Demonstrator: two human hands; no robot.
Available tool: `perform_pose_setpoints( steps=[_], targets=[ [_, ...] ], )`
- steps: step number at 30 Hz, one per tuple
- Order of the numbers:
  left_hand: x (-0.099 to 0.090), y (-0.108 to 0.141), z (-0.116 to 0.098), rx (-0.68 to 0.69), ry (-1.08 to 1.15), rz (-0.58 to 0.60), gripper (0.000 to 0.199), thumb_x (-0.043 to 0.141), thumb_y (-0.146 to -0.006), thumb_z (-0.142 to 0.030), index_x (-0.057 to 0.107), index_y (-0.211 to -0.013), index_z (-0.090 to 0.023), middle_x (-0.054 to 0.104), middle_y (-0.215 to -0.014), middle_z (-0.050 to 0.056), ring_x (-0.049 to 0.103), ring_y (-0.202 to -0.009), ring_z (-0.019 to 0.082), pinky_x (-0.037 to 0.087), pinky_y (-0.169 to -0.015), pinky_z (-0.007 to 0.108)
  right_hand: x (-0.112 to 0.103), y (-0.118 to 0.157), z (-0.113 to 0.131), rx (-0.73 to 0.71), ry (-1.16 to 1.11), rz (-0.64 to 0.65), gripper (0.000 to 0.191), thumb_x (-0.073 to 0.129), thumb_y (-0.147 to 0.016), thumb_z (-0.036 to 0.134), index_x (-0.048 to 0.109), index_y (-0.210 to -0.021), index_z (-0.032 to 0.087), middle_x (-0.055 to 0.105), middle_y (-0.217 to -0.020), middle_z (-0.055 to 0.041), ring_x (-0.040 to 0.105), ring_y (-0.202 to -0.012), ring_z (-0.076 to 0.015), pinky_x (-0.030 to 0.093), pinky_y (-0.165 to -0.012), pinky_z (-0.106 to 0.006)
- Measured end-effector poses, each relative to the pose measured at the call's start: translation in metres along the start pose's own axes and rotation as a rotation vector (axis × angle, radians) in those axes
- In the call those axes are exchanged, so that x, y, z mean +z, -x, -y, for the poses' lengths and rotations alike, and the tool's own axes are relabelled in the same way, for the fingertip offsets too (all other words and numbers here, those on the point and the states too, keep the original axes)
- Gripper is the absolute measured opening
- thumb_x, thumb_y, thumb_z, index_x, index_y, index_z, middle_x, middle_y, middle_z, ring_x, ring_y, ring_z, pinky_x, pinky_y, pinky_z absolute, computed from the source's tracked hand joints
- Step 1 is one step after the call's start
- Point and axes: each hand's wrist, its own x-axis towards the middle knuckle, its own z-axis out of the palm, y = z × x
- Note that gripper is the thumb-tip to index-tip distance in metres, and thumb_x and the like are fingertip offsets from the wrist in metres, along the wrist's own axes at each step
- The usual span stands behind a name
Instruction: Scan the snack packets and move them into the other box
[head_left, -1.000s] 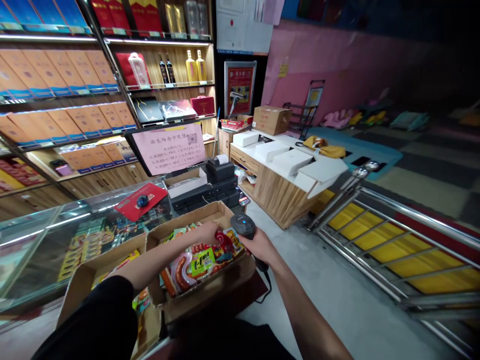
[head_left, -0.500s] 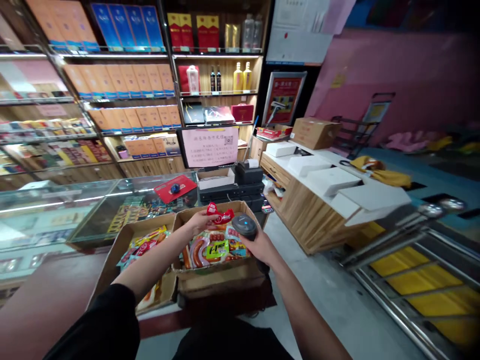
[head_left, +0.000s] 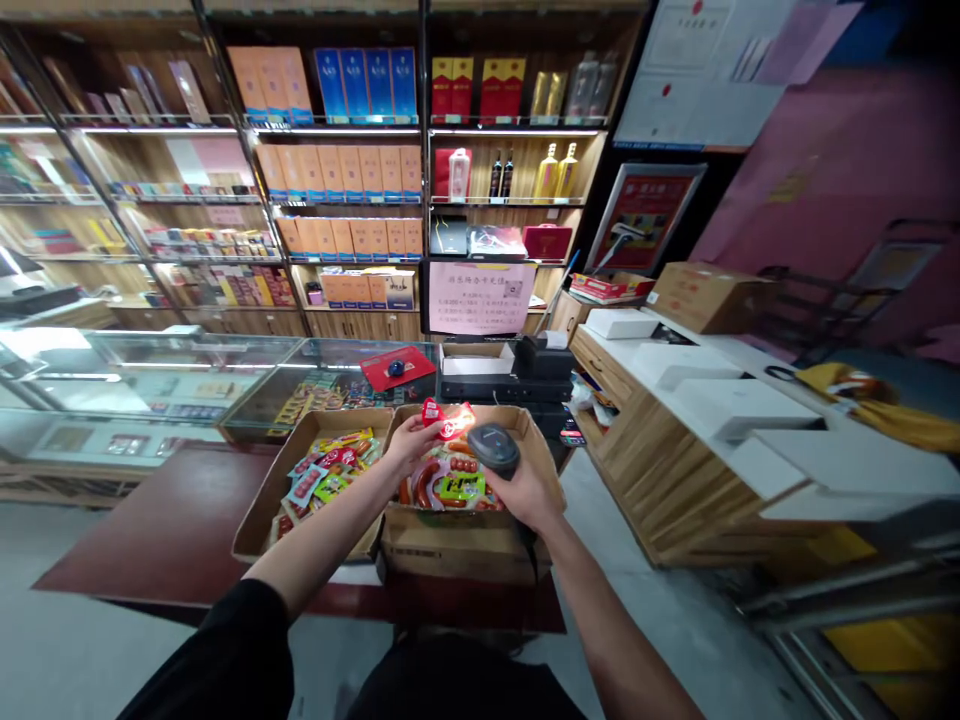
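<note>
My left hand (head_left: 411, 443) pinches a red snack packet (head_left: 450, 420) above the right cardboard box (head_left: 450, 545). Closed around a dark barcode scanner (head_left: 495, 450), my right hand (head_left: 525, 492) is at the right side of that box. Bright light from the scanner falls on the packet. Below both hands lie packaged sausages (head_left: 431, 485) and a green packet (head_left: 463, 487). The left cardboard box (head_left: 249, 520) stands alongside and holds several packaged snacks (head_left: 330, 487), partly behind my left forearm.
Both boxes stand on a dark red table (head_left: 150, 540). Behind it are a glass display counter (head_left: 187, 355), a red mat (head_left: 397, 368) and a receipt printer (head_left: 545, 355). A wooden cabinet (head_left: 652, 470) stands to the right, and a metal rail (head_left: 847, 600) is at lower right.
My view has turned left, so the scene sits further right. Light from the scanner now shines on the red packet, where it did not before. Both hands keep their holds.
</note>
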Motion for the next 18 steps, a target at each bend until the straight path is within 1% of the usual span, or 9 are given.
perform_pose_setpoints(
  steps=[3,7,11,13,15,18],
  targets=[
    [-0.001,0.002,-0.001,0.000,0.000,-0.008,0.036,0.092,-0.064,-0.012,0.061,-0.084,-0.013,0.073,-0.077,0.004,0.071,-0.065,0.014,0.060,-0.069,0.027,0.000,0.002,0.000,0.011,-0.015,0.033,0.021,0.066,-0.082,0.041,0.066,-0.090,0.022,0.065,-0.057,-0.0023,0.062,-0.046,-0.0205,0.048,-0.047,-0.030],
    [-0.002,0.006,-0.002,0.005,0.011,0.002,0.038,0.092,-0.064,-0.013,0.060,-0.084,-0.013,0.073,-0.077,0.003,0.072,-0.065,0.014,0.059,-0.066,0.025,0.000,0.005,-0.001,0.022,-0.032,0.056,0.021,0.065,-0.083,0.044,0.064,-0.086,0.023,0.063,-0.053,-0.0014,0.063,-0.046,-0.0210,0.048,-0.046,-0.030],
    [-0.009,0.010,-0.006,0.030,0.006,0.016,0.039,0.093,-0.063,-0.016,0.060,-0.084,-0.013,0.072,-0.073,0.002,0.071,-0.064,0.013,0.059,-0.062,0.022,0.002,0.004,-0.002,0.049,-0.019,0.033,0.021,0.068,-0.080,0.044,0.061,-0.081,0.023,0.061,-0.050,-0.0009,0.064,-0.046,-0.0223,0.049,-0.049,-0.032],
    [-0.018,0.011,-0.012,0.035,-0.006,-0.006,0.038,0.093,-0.063,-0.015,0.060,-0.083,-0.013,0.072,-0.073,0.002,0.071,-0.064,0.013,0.059,-0.062,0.022,0.005,0.002,-0.004,0.031,-0.036,0.024,0.021,0.067,-0.080,0.043,0.061,-0.081,0.023,0.062,-0.051,-0.0007,0.064,-0.046,-0.0222,0.050,-0.050,-0.032],
    [-0.031,0.010,-0.021,0.042,-0.012,-0.039,0.037,0.093,-0.063,-0.014,0.062,-0.084,-0.012,0.074,-0.076,0.003,0.072,-0.065,0.013,0.059,-0.063,0.022,0.007,-0.001,-0.007,0.019,-0.054,0.022,0.022,0.066,-0.081,0.044,0.061,-0.083,0.023,0.063,-0.054,-0.0011,0.065,-0.047,-0.0224,0.050,-0.050,-0.032],
    [-0.061,0.007,-0.040,0.068,0.003,-0.094,0.034,0.091,-0.065,-0.013,0.065,-0.086,-0.012,0.075,-0.079,0.005,0.072,-0.065,0.013,0.059,-0.064,0.022,0.010,-0.006,-0.011,0.021,-0.040,0.006,0.023,0.066,-0.080,0.045,0.061,-0.082,0.023,0.064,-0.055,-0.0019,0.065,-0.049,-0.0231,0.051,-0.051,-0.033]
  ],
)
